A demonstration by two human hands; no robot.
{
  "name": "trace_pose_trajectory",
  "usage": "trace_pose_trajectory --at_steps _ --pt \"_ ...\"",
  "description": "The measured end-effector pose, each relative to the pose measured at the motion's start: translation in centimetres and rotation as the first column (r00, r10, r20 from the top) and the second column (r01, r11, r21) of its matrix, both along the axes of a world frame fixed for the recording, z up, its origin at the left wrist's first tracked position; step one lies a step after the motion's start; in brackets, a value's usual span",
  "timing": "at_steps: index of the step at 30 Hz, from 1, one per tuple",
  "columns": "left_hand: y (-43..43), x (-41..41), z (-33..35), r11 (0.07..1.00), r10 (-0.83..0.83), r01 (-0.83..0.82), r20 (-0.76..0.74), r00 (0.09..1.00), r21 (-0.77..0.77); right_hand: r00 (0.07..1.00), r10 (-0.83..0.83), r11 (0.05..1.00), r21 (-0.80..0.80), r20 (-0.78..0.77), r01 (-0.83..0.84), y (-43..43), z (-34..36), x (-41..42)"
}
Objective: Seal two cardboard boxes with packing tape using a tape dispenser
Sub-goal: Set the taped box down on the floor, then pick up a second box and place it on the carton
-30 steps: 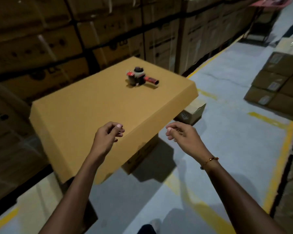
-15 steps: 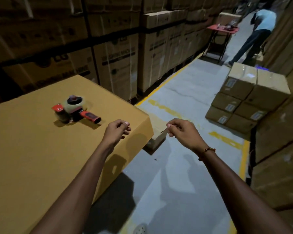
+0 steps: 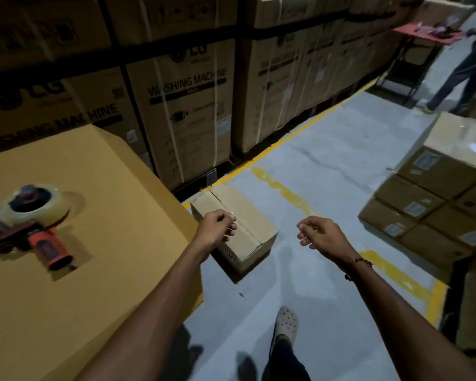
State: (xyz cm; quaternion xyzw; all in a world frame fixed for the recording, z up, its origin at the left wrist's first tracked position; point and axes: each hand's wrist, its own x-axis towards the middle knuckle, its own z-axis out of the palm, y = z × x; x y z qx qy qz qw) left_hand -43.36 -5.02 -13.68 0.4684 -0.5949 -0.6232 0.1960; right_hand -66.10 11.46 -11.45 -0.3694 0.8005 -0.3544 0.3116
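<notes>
A red-handled tape dispenser (image 3: 30,229) with a clear roll lies on a large flat cardboard sheet or box top (image 3: 102,188) at the left. A small cardboard box (image 3: 248,215) sits on the grey floor ahead, its top flaps closed with a visible seam. My left hand (image 3: 217,226) hovers over the near left corner of that small box, fingers loosely curled, holding nothing. My right hand (image 3: 319,235) hangs to the right of the box over bare floor, fingers curled the same way and empty.
Tall washing-machine cartons (image 3: 187,100) line the left and back. A stack of labelled boxes (image 3: 434,204) stands at the right. Yellow floor lines (image 3: 283,191) run across the aisle. A person (image 3: 467,67) stands by a red table (image 3: 423,31) far right. My foot (image 3: 286,323) is below.
My view has swung right and moved forward along the aisle. The dispenser and large cardboard have slid to the left edge; the small floor box is now fully visible under my left hand.
</notes>
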Motion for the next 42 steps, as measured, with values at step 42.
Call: trace_pose_trajectory --at_steps 42 --pt "-24.0 -20.7 -59.9 0.705 0.603 -0.661 0.275 0.749 0.255 0.925 0.243 0.950 0.121 0.292 -0.288 -36.9 -62.1 -28.1"
